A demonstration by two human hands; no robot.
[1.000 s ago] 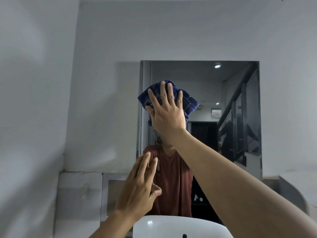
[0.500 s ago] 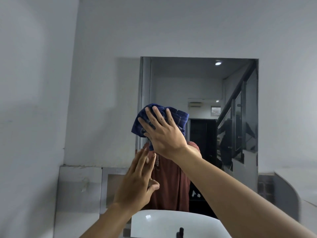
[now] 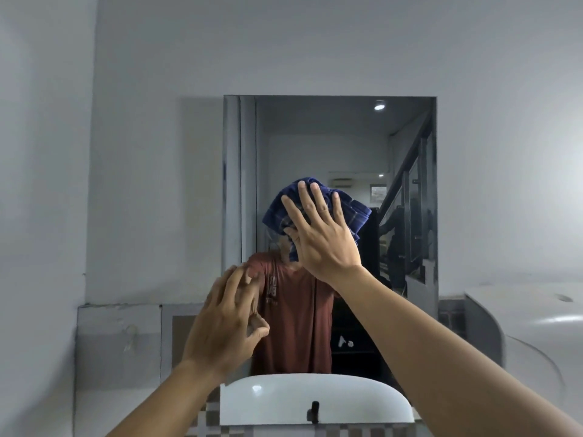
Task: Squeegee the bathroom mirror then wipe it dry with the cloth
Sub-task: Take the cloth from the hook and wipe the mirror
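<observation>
The rectangular mirror [image 3: 331, 146] hangs on the white wall straight ahead. My right hand [image 3: 321, 234] presses a dark blue checked cloth [image 3: 353, 212] flat against the glass at mid height, fingers spread over it. My left hand [image 3: 227, 323] rests with curled fingertips against the mirror's lower left edge and holds nothing. No squeegee is in view.
A white basin [image 3: 315, 398] with a black tap [image 3: 314, 411] sits right below the mirror. A grey ledge [image 3: 120, 310] runs along the wall to the left. A white rounded counter [image 3: 530, 313] is at the right. The mirror reflects a person in a red shirt and a staircase.
My right hand slid the cloth down the glass, then back up and to the right. My left hand stayed at the lower left edge, fingers curling slightly.
</observation>
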